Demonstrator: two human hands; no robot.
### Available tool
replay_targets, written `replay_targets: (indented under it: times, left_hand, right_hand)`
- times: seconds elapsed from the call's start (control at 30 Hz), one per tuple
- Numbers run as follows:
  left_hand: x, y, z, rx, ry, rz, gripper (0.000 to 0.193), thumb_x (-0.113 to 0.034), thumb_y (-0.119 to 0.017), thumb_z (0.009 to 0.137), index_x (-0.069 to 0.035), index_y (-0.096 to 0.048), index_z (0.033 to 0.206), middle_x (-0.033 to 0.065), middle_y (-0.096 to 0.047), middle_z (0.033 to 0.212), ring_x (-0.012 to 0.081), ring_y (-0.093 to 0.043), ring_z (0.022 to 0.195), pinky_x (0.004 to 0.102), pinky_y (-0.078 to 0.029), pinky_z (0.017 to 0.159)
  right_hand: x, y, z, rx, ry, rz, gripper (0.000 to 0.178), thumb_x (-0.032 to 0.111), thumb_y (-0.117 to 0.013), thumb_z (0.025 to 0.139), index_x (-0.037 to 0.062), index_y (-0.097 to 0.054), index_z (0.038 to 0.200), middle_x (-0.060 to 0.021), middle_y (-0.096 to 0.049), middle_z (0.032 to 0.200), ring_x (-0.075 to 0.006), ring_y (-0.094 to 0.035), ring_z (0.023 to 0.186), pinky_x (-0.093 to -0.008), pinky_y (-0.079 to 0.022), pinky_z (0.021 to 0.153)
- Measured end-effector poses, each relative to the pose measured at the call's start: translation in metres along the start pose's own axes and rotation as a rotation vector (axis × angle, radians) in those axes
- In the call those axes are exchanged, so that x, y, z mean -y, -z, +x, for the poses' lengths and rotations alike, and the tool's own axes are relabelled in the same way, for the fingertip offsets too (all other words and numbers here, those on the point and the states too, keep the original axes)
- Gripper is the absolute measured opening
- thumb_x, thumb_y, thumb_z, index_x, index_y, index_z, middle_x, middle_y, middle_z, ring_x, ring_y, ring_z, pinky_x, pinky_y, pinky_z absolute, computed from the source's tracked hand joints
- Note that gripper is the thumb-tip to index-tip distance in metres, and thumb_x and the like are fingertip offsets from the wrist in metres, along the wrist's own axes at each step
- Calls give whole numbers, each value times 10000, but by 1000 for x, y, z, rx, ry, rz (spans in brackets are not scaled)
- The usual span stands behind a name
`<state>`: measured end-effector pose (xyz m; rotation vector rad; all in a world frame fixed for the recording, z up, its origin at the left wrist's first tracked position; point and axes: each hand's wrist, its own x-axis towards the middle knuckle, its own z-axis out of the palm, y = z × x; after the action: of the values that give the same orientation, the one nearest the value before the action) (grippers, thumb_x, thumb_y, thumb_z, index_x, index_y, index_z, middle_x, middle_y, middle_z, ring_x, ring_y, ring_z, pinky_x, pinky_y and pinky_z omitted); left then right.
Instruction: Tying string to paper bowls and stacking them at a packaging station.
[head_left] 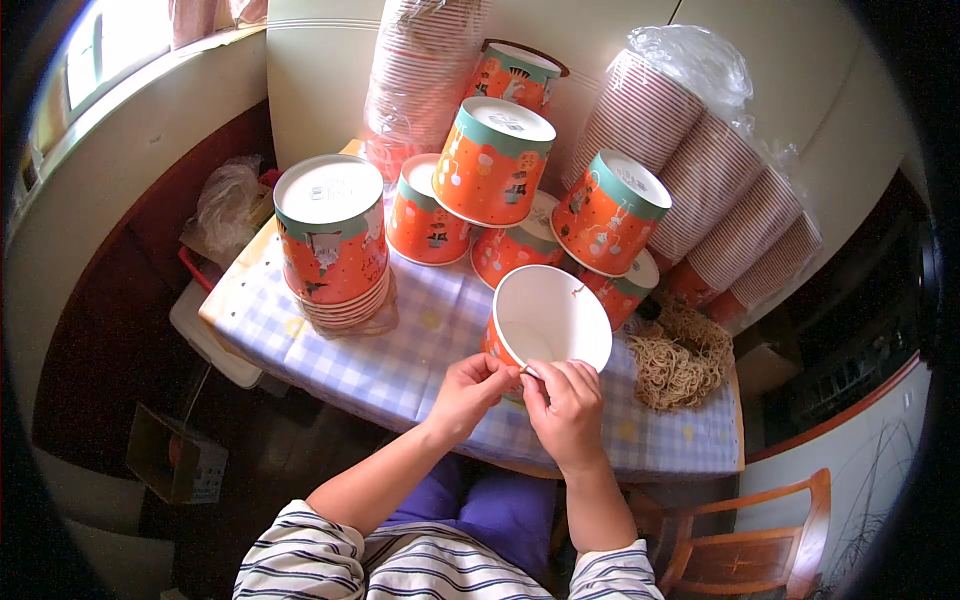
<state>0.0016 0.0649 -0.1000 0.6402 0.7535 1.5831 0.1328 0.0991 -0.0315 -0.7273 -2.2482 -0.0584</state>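
Observation:
An orange paper bucket (552,318) with a white inside stands with its mouth up near the table's front edge, tilted a little toward me. At its near rim, my left hand (468,398) is closed, thumb and fingertips pinched together. My right hand (566,408) meets it there, fingers curled and pinching too. A small dark sliver shows between the fingertips; it is too small to name. Inside the bucket's far rim is a small reddish mark. To the right lies a tangled heap of tan twine (682,358).
A stack of upturned orange buckets (335,235) stands at left. More upturned buckets (495,165) are piled behind the working spot. Plastic-wrapped bucket stacks (425,80) lean at the back, others (690,160) at right. The checked tablecloth (400,375) covers the table; a wooden chair (745,545) stands lower right.

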Motion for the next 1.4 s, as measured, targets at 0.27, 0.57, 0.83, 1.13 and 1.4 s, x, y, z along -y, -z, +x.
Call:
replay_targets:
  times: [0.27,0.57,0.83,1.13,1.4]
  left_hand:
    - [-3,-6,-3,-24,-12,10,186,-201,-618,868,-86,-514,766,-36,-536,689,26,-386,543,186,-297,484]
    - [-2,-8,-4,-48,-32,13,207,-197,-619,869,-88,-497,742,-49,-487,647,27,-351,519,195,-270,466]
    - [-2,-7,-5,-41,-16,-11,226,-198,-624,865,-86,-484,727,-40,-489,660,32,-347,525,193,-270,467]
    - [-15,11,-12,-152,-56,290,429,-429,-484,884,-28,-628,931,-19,-460,634,69,-343,516,224,-255,478]
    - [-66,-7,30,-278,-409,866,600,-373,-724,733,14,-507,1138,100,-569,968,116,-497,643,250,-433,616]
  right_hand:
    - [1,-1,0,-11,3,1,173,94,-668,732,63,-611,893,-78,-597,764,-273,-574,726,-405,-445,788]
    - [0,-3,-2,-18,1,6,177,93,-668,731,69,-611,897,-75,-596,761,-270,-569,723,-396,-435,781]
    - [0,-3,-2,-10,-8,0,185,91,-668,731,71,-613,907,-75,-594,753,-269,-566,717,-396,-434,781]
    - [-12,8,-23,-293,-28,-22,294,76,-652,711,64,-580,995,-125,-540,1049,-297,-530,962,-457,-382,915]
    - [-58,-9,-65,-338,-856,596,246,133,-609,837,14,-503,1025,-77,-544,987,-154,-517,841,-298,-444,730]
